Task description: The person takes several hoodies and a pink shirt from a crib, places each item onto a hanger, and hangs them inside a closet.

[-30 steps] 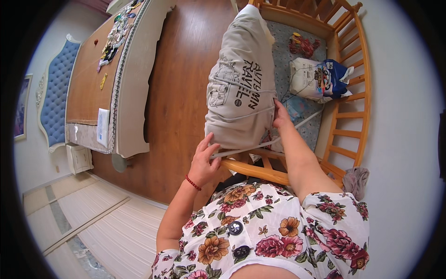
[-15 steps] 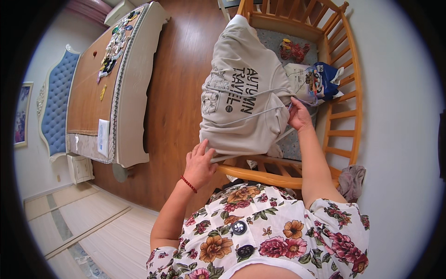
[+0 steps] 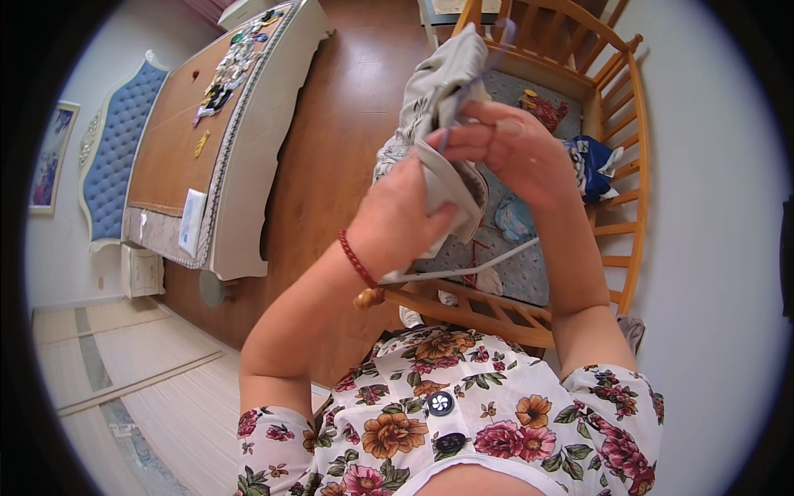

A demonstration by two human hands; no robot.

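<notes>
A light grey hooded sweatshirt (image 3: 442, 178) hangs bunched over the left side of the crib, most of its dark print folded out of sight. My left hand (image 3: 401, 211) grips its cloth near the opening, the thumb lying over the fabric. A thin purple clothes hanger (image 3: 471, 87), smeared by motion, runs up along the sweatshirt, its curved end above. My right hand (image 3: 521, 153) has its fingers closed around the hanger's lower part beside the opening. How far the hanger reaches inside the sweatshirt is hidden by cloth and fingers.
Inside the wooden crib (image 3: 513, 326) lie a blue bag (image 3: 591, 165), a red bundle (image 3: 542, 107) and a light blue cloth (image 3: 514, 219). A white tube (image 3: 496, 263) crosses its near side. Leftward stands a bed (image 3: 165, 165) with small clothes (image 3: 227, 78) on it.
The sweatshirt went from spread flat with its print showing to gathered and lifted. Both hands moved up and together at its opening, and the purple hanger rose with my right hand.
</notes>
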